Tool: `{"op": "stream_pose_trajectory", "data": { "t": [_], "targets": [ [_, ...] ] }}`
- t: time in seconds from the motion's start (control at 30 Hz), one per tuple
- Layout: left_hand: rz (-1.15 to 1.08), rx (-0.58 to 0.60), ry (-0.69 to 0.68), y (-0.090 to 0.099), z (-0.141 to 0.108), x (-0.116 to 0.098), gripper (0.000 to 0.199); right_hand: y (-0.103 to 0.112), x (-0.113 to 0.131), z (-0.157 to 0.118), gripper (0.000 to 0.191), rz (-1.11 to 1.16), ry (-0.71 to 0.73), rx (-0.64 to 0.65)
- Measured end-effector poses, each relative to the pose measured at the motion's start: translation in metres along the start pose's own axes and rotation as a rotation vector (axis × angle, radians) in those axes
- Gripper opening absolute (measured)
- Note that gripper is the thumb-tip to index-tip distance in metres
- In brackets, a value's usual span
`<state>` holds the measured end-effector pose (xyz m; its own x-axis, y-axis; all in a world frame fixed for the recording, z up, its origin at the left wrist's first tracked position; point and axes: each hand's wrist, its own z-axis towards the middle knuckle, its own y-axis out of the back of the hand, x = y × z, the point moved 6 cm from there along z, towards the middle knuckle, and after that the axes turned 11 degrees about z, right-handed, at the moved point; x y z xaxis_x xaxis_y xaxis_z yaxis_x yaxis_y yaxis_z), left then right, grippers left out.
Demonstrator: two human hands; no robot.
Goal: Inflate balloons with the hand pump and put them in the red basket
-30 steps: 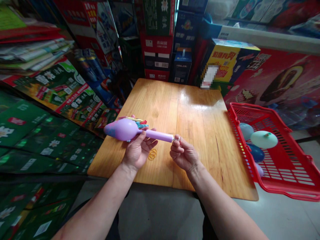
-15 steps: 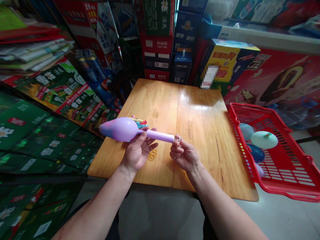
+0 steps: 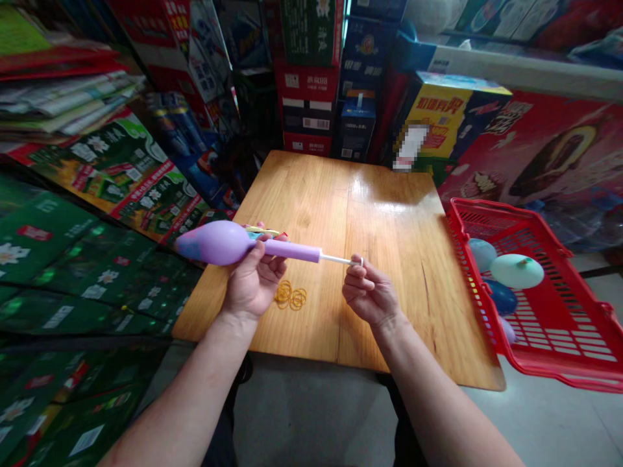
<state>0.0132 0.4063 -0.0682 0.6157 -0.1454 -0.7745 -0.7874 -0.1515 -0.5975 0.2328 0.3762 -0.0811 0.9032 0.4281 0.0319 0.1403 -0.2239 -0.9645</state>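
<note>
My left hand (image 3: 256, 279) pinches the neck of a partly inflated purple balloon (image 3: 221, 242) where it meets the nozzle end of a purple balloon pump (image 3: 294, 251). My right hand (image 3: 370, 288) grips the white ring handle at the other end, and the thin white pump rod shows between handle and barrel. The balloon points left, past the table's edge. Yellow rubber bands (image 3: 292, 296) lie on the wooden table (image 3: 389, 279) below the pump. Several colourful uninflated balloons (image 3: 265, 232) lie behind my left hand, partly hidden by it.
A red basket (image 3: 559, 311) at the table's right holds several balloons, among them a mint one (image 3: 516, 271) and a dark blue one (image 3: 501, 297). Stacked green cartons (image 3: 58, 246) crowd the left side. Boxes (image 3: 309, 107) stand behind the table, beside a yellow and blue box (image 3: 442, 117).
My right hand has drawn the pump handle out to the right, so the white rod now shows. My left hand, with balloon and barrel, has shifted left and slightly up.
</note>
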Motion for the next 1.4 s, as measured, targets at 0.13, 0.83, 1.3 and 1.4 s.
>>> {"op": "stream_pose_trajectory", "data": {
  "t": [0.13,0.83,1.3,1.4],
  "targets": [
    [0.010,0.027,0.008,-0.001,-0.004,0.002,0.028,0.000,-0.001,-0.002,0.006,-0.026,0.019,0.001],
    [0.045,0.037,0.050,-0.008,-0.014,0.010,0.030,0.003,-0.011,0.000,0.011,-0.013,-0.063,-0.012],
    [0.053,-0.039,-0.075,0.003,-0.002,-0.004,0.025,-0.002,0.006,0.000,0.007,-0.013,0.003,-0.001],
    [0.085,-0.002,-0.017,-0.002,-0.009,0.007,0.028,0.003,-0.007,0.001,0.005,-0.016,-0.046,-0.038]
  ]
}}
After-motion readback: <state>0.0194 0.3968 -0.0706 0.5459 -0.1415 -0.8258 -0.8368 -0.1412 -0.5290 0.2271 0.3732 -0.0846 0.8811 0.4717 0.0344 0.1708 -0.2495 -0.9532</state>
